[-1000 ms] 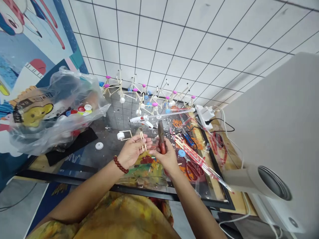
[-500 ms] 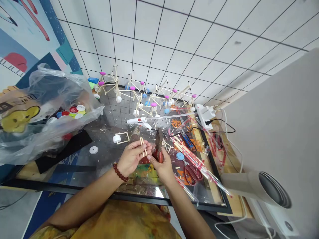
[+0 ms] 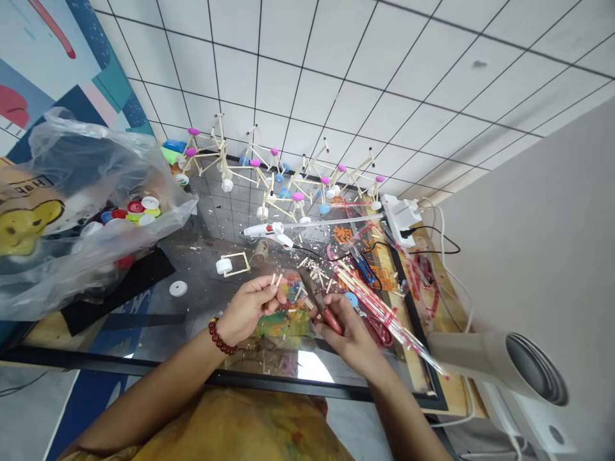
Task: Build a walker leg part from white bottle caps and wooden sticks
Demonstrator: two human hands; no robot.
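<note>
Two short wooden sticks stand pinched between the thumb and fingers of my left hand, which wears a beaded bracelet. My right hand is wrapped round the red handles of a pair of pliers; their dark jaws point up and left, apart from the sticks. Cut stick bits lie on the table just beyond the pliers. Left of my hands sits a small stick frame with a white cap at one end. A white glue gun lies behind it.
Several stick-and-cap models line the back by the tiled wall. A plastic bag of bottle caps fills the left. On the right lie wrapped sticks, red scissors, a blue cutter and a white power strip.
My right hand has moved right with the pliers, away from my left hand, and the pliers now tilt left. My left hand still holds the sticks, slightly lower and further left.
</note>
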